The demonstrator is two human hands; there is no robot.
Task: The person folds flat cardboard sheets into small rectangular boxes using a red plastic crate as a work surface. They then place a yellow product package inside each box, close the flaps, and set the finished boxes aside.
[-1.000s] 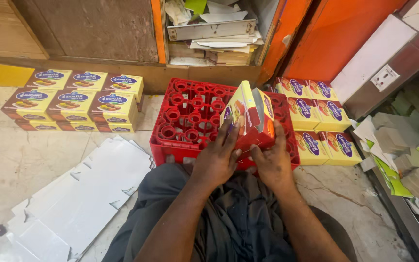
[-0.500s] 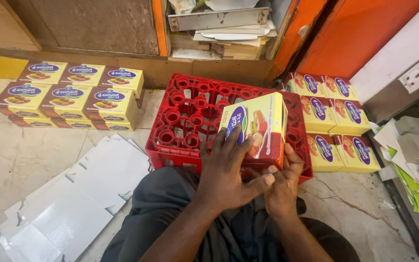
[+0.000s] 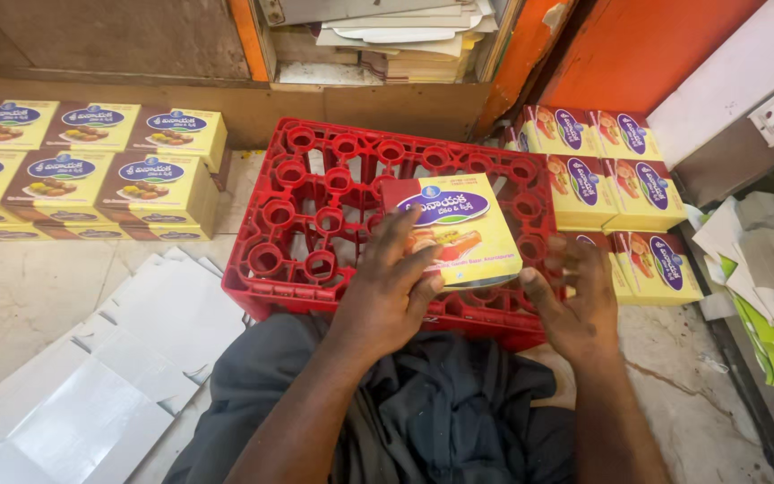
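Head view: the yellow box [image 3: 459, 231] now lies flat on the red crate [image 3: 315, 215], printed face up, where half a second ago it was held upright on edge between both hands. The left hand [image 3: 385, 291] presses its fingers over the box's near left corner, a loose grip on the carton. The right hand [image 3: 580, 300] has come off the box and hangs released, fingers spread, just right of it at the crate's near right corner.

One red crate stands on the floor in front of the person's lap. Left of the crate, six box tops show in the left stack [image 3: 82, 166], three across and two deep, with more layers beneath. Right of the crate, about six boxes show in the right stack [image 3: 615, 193]; I cannot count its hidden ones. Near left of the crate, flat white carton blanks [image 3: 91, 376] lie spread on the floor. Behind the crate, a shelf holds a pile of papers [image 3: 396, 36].
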